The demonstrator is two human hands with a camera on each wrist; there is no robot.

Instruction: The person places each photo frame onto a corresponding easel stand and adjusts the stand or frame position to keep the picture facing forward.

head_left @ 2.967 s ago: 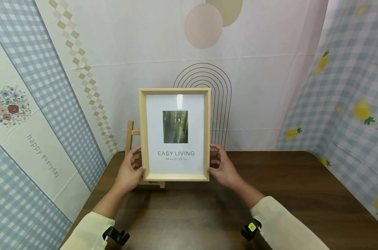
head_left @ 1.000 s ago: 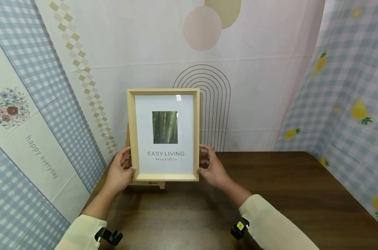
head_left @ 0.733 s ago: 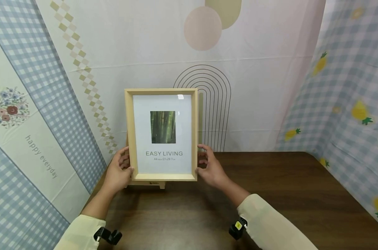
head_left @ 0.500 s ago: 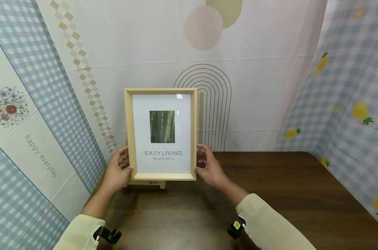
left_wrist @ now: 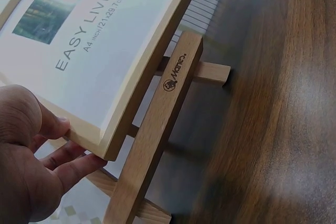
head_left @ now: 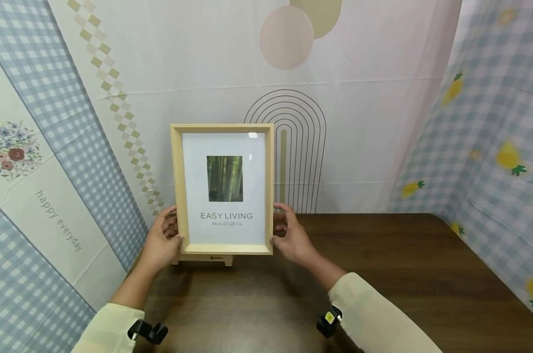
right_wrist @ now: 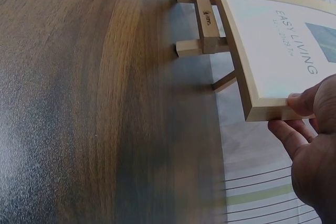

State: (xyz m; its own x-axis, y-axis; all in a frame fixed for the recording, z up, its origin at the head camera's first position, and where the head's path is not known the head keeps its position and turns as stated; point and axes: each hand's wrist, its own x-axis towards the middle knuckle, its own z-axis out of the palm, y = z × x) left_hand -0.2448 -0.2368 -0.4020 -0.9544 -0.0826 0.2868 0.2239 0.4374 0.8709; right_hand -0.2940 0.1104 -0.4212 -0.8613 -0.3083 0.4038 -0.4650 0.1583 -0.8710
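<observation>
A light wooden picture frame, with a bamboo picture and the words EASY LIVING, is held upright in front of a small wooden easel. My left hand grips its lower left side, thumb in front and fingers behind. On the lower right side, my right hand holds it the same way. In the left wrist view the easel's ledge runs along the frame's bottom edge, seemingly a little apart from it. Most of the easel is hidden behind the frame in the head view.
Easel and hands are over a dark brown wooden table. A white cloth with printed arches hangs behind it. Blue checked cloth hangs at the left, and another checked cloth with pineapples at the right.
Both hands have carried the picture frame to the left, and it now covers the easel's upright that showed beside it before. Both grips look the same.
</observation>
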